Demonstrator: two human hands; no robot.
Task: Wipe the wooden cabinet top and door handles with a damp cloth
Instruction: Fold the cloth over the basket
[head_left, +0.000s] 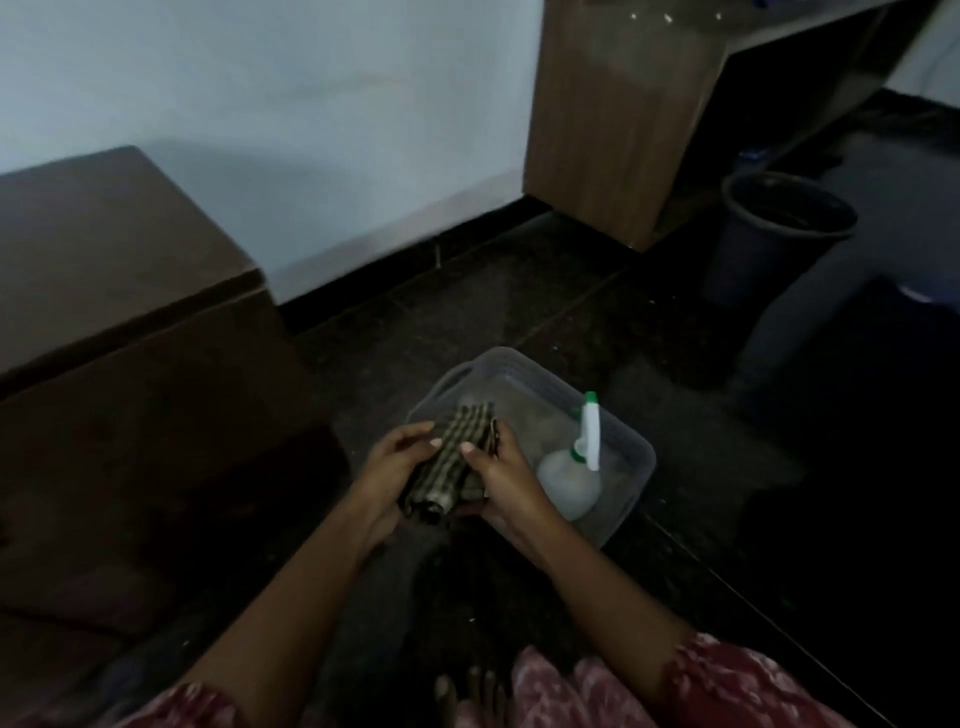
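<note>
Cloth: folded green-and-cream checked cloth, at frame centre, held over the tub's near-left rim.
Left hand: fingers curled round the cloth's left side.
Right hand: grips the cloth's right side, thumb on top.
Tub: translucent rectangular plastic tub on the dark floor, at 3 o'clock from the cloth.
Bottle: white spray bottle with green-tipped trigger, apparently leaning inside the tub.
Cabinet: dark brown wooden cabinet at 9 o'clock.
Bin: dark round plastic bin at 2 o'clock, well apart.

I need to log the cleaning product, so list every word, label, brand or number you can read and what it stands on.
None can be read. The spray bottle in the plastic tub shows no legible label in this dim, blurred view; the checked cloth bears only its pattern.
</note>
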